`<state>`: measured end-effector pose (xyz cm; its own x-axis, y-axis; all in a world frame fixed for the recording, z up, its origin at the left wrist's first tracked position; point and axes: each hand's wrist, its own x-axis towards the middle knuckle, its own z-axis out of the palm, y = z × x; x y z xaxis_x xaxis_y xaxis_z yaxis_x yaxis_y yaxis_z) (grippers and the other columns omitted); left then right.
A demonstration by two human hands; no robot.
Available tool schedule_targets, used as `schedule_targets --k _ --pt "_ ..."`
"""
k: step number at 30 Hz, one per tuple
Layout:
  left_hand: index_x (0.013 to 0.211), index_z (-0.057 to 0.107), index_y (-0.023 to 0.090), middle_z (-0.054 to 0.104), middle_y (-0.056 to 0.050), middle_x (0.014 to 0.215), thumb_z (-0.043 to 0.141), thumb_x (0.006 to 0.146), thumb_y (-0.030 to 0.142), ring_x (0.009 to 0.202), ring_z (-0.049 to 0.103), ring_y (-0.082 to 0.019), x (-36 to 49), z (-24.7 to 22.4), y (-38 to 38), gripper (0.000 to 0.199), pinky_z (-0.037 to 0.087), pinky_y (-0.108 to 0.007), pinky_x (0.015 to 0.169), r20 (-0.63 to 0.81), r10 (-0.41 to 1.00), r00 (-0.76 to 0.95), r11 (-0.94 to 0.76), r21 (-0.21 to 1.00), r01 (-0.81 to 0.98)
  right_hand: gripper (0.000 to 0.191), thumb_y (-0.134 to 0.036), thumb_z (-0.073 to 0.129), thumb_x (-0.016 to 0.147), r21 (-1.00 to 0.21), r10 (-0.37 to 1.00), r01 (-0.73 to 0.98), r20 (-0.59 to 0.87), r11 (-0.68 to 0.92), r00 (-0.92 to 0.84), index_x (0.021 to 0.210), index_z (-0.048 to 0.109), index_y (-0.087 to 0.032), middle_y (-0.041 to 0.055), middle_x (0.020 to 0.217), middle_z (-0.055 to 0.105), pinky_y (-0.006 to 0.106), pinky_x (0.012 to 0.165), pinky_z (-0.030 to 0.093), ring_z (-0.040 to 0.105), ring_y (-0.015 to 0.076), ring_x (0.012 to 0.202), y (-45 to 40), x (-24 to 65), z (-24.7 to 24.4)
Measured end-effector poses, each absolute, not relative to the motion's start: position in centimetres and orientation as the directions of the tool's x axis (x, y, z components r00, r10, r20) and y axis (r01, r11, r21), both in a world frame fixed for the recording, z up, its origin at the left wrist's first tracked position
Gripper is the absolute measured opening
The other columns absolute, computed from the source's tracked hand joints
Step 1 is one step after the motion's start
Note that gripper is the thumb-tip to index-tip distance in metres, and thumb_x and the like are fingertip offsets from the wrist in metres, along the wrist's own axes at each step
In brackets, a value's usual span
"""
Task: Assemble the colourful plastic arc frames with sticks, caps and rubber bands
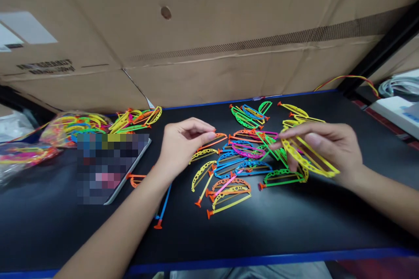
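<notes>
My right hand [330, 148] holds a yellow toy bow [304, 157] between thumb and fingers, raised over the right part of a spread of plastic toy bows and arrows. My left hand [183, 144] is pinched closed at the left of this spread. Its fingertips meet at an orange toy bow [216, 140]; whether they grip it or something small is hidden. Below them lie a yellow bow [202, 174] and several blue bows [229, 159]. A pink bow [248, 151] lies in the middle. Green bows [281, 176] are partly covered by my right hand. Many arrows have orange suction-cup tips.
Bagged toy bows [75, 128] and a loose pile [137, 120] lie at the back left of the black table [183, 244]. A tablet-like flat thing [113, 168], blurred out, sits beside my left forearm. A large cardboard box [212, 74] stands behind; a white box [397, 113] is at right.
</notes>
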<state>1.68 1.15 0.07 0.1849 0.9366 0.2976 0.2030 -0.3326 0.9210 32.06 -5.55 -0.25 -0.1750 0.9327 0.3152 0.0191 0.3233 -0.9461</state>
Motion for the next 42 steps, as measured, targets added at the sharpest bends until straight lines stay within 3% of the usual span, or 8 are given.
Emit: schedule_targets --k 2,7,15,24,34,42 --pt "0.078 0.081 0.017 0.081 -0.007 0.089 0.093 0.076 0.031 0.084 0.076 -0.020 3.4 0.5 -0.6 0.018 0.064 -0.033 0.079 0.260 0.937 0.234 -0.286 0.955 0.083 0.012 -0.038 0.081 0.093 -0.978 0.946 -0.103 0.205 0.184 -0.251 0.096 0.082 -0.026 0.0060 0.086 0.085 0.027 0.040 0.055 0.067 0.0144 0.042 -6.8 30.6 -0.4" --pt "0.079 0.083 0.020 0.082 -0.007 0.088 0.094 0.078 0.026 0.084 0.078 -0.020 5.7 1.0 -3.9 0.012 0.067 -0.032 0.078 0.209 0.912 0.354 -0.196 0.978 -0.072 0.011 -0.034 0.084 0.091 -0.998 0.891 -0.063 0.010 -0.021 -0.454 0.093 0.083 -0.023 0.0069 0.087 0.085 0.021 0.043 0.058 0.071 0.0138 0.049 -9.0 28.2 -0.6" --pt "0.080 0.084 0.021 0.082 -0.008 0.089 0.094 0.078 0.028 0.085 0.078 -0.021 6.5 -0.1 -4.7 0.012 0.067 -0.032 0.076 0.149 0.886 0.440 -0.089 0.984 -0.154 0.008 -0.028 0.081 0.093 -0.997 0.853 -0.050 0.083 0.067 -0.515 0.097 0.085 -0.021 0.0065 0.084 0.084 0.021 0.049 0.055 0.068 0.0117 0.051 -9.2 27.6 -1.2" --pt "0.082 0.084 0.021 0.081 -0.006 0.089 0.091 0.081 0.018 0.084 0.077 -0.018 6.4 0.1 -4.8 0.007 0.066 -0.028 0.076 0.183 0.878 0.442 -0.130 0.981 -0.148 0.012 -0.031 0.080 0.095 -0.991 0.871 -0.010 0.121 0.132 -0.477 0.098 0.086 -0.021 0.0061 0.073 0.080 0.021 0.047 0.051 0.063 0.0117 0.049 -9.3 27.7 -1.7" --pt "0.081 0.084 0.021 0.082 -0.008 0.089 0.089 0.084 0.027 0.083 0.077 -0.020 6.5 -0.2 -4.8 0.008 0.066 -0.031 0.075 0.225 0.872 0.434 -0.218 0.974 -0.066 0.021 -0.043 0.083 0.091 -1.000 0.893 0.013 0.011 0.019 -0.449 0.093 0.085 -0.022 0.0027 0.063 0.073 0.022 0.045 0.050 0.059 0.0118 0.047 -9.1 27.5 -2.0" --pt "0.083 0.085 0.020 0.082 -0.006 0.087 0.085 0.084 0.014 0.082 0.077 -0.020 6.7 -0.4 -4.9 0.006 0.064 -0.030 0.077 0.204 0.872 0.445 -0.199 0.978 -0.060 0.020 -0.039 0.085 0.089 -0.993 0.894 -0.078 -0.048 -0.093 -0.445 0.093 0.085 -0.019 0.0037 0.065 0.073 0.020 0.043 0.049 0.057 0.0094 0.044 -9.3 27.4 -2.3"
